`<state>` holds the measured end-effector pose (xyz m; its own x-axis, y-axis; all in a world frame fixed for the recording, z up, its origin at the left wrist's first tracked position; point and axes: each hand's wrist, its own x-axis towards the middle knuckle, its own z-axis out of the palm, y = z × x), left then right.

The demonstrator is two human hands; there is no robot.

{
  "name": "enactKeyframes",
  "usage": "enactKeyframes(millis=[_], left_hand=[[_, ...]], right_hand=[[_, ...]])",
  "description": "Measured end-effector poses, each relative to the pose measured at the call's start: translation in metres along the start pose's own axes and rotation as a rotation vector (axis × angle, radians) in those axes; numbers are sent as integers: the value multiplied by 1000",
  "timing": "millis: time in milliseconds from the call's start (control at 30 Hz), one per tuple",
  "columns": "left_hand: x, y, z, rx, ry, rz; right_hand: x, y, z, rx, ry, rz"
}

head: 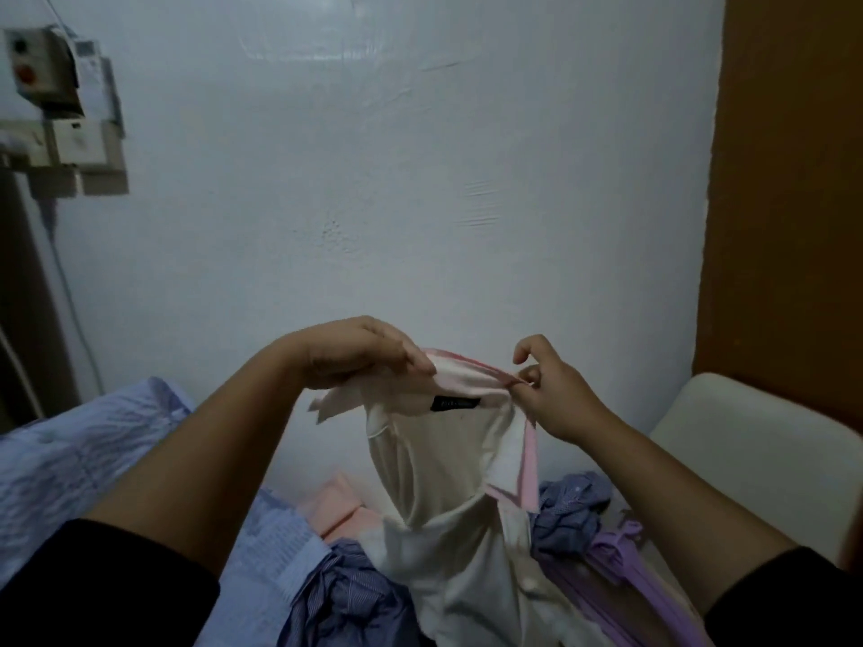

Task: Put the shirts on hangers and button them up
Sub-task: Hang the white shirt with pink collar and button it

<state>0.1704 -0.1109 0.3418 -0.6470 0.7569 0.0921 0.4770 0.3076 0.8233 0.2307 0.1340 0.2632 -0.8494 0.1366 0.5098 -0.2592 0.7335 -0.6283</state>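
Note:
A white shirt with a pink collar hangs in front of me, held up by its collar. My left hand grips the left end of the collar, fingers curled over the fabric. My right hand pinches the right end of the collar between thumb and fingers. A small dark label shows inside the neck. Below lie more shirts: a dark blue striped one, a pink one and another blue one. Purple hangers lie at the lower right. No hanger is visible inside the held shirt.
A light blue striped cloth covers the surface at the left. A white wall stands close ahead, with electrical boxes at upper left. A brown panel and a white chair edge are at the right.

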Motion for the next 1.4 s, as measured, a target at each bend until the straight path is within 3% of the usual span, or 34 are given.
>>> enactKeyframes(millis=[67, 133, 267, 333, 467, 600, 767, 933, 1133, 1400], left_hand=[[-4, 8, -5, 290, -47, -93], [-4, 15, -10, 550, 36, -161], [-11, 29, -24, 633, 306, -66], [-17, 37, -28, 636, 392, -22], [-24, 49, -27, 665, 448, 11], [-30, 48, -26, 708, 428, 26], [-45, 57, -24, 514, 409, 92], [-63, 85, -13, 491, 420, 70], [-91, 120, -18, 688, 486, 85], [-107, 152, -30, 1009, 742, 120]], right_hand=[[0, -4, -10, 71, 63, 8], [-1, -14, -18, 236, 57, 1], [-7, -42, -41, 430, -72, -15], [-8, -52, -56, 320, -184, -34], [-2, -54, -77, -199, -328, -44], [-3, -36, -77, -363, -198, 18], [-11, -33, -83, -332, -64, -18], [-16, -66, -105, -321, 34, -103], [-28, -105, -147, -253, 39, -202], [-30, -139, -172, -282, 253, -315]])
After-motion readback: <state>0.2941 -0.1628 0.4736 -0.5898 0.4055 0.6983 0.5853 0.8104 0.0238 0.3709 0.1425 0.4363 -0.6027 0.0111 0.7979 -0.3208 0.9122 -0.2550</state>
